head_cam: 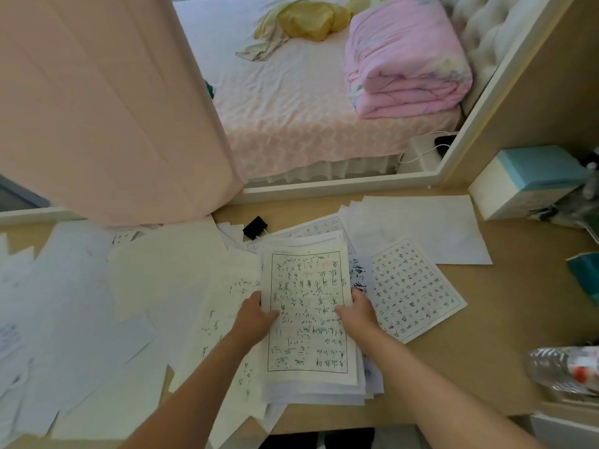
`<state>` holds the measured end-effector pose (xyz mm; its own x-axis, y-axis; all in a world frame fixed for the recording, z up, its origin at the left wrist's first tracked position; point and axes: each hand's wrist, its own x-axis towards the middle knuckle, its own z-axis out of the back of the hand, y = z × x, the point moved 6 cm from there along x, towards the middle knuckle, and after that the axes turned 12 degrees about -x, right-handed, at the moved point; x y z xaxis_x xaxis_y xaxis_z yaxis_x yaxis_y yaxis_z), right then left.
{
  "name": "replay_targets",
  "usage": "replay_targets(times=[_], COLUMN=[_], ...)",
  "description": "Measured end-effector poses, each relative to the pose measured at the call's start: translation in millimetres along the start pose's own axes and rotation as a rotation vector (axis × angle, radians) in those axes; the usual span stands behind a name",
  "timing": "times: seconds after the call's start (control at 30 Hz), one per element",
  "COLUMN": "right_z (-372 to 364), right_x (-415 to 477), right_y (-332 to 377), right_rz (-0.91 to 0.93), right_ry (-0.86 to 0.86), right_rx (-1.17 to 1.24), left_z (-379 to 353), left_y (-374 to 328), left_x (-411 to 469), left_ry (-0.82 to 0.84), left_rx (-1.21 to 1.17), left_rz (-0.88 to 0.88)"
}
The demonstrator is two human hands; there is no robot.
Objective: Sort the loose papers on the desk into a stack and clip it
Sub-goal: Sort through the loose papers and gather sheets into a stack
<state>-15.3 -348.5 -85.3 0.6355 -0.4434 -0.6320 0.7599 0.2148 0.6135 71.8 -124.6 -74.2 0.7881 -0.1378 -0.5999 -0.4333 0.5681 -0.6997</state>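
Left hand (256,314) and right hand (358,311) grip paper stack (308,319) near desk (470,351) front edge. Square edges before fetching binder clip (255,227).

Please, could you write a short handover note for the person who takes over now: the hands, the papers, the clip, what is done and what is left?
Left hand and right hand: each grips one side of the stack, thumbs on top.
Stack: partly gathered, edges uneven, over the middle of the desk.
Clip: lies on the desk beyond the stack, not in use.
Done: some sheets collected.
Left: gather the loose sheets on the left, then the grid sheet and white sheets on the right; square the stack and clip it.
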Motion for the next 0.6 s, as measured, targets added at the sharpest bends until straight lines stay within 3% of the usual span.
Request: replay_targets(times=[0.13, 0.23, 0.4, 0.6], right_z=[-1, -18, -62, -114], right_x=[-3, -5, -14, -27], right_y=[9, 11, 23, 35], right_rz=[0.011, -0.06, -0.073, -0.106], right_ry=[0.124, 0.171, 0.167, 0.03], right_rx=[0.18, 0.264, 0.153, -0.076], left_z=[52, 93, 113, 117], left_y=[18, 39, 54, 63], left_x=[-4, -1, 16, 38], left_ry=[-0.263, -0.34, -0.238, -0.085], left_rx=[0.171, 0.277, 0.293, 0.011], left_rz=[-0.013, 0.086, 0.165, 0.19])
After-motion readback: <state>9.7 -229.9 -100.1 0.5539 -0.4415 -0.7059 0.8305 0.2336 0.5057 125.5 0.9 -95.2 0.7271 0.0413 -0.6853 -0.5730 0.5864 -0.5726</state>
